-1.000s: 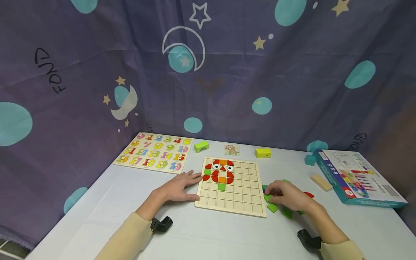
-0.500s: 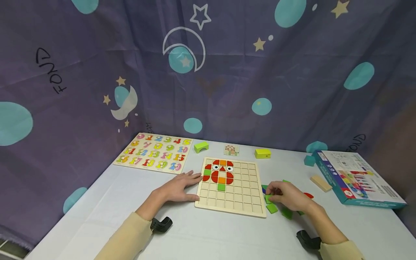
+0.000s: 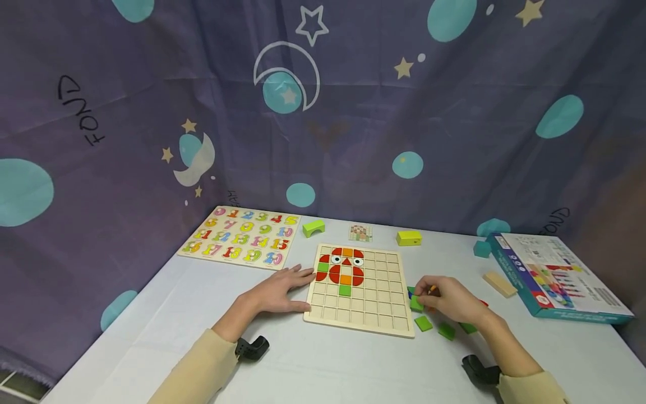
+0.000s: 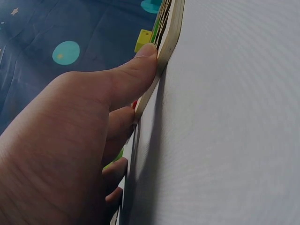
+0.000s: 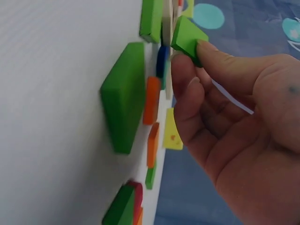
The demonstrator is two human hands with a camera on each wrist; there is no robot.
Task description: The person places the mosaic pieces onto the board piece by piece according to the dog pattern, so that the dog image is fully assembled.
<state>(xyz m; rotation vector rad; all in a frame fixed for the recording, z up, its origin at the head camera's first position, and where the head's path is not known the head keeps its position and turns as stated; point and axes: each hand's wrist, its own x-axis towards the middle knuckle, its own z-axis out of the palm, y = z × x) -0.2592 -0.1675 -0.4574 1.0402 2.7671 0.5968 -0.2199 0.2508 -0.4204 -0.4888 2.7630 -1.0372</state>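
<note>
Hidden: your right hand (image 3: 451, 306) covered part of the loose pile, so only edges of a blue piece (image 3: 410, 292) and a red piece (image 3: 483, 303) showed beside it; the small pattern card (image 3: 360, 232) was too small to read.
Cut off: both sleeves ran out of the head view at the bottom, and in the left wrist view your left hand (image 4: 70, 150) blocked most of the grid board (image 4: 168, 33).
Writing: "FOND" was printed on the purple backdrop (image 3: 81, 109); the number board (image 3: 242, 242) showed coloured numerals, with 15 and 10 legible, the rest blurred. Print on the boxed set (image 3: 552, 275) could not be read.
Containers: the grid board (image 3: 359, 289) held a small figure of red, orange and green tiles with two eye tiles in its upper left cells; the other cells showed bare wood.
Left hand: your left hand (image 3: 279, 292) lay flat with straight fingers, thumb tip pressed against the board's left edge.
Right hand: you pinched a green square tile (image 5: 187, 38) between thumb and forefinger, just off the board's right edge.
Worktop: two more green tiles (image 3: 435, 326) lay on the white worktop (image 3: 353, 365) just in front of your right hand.
</note>
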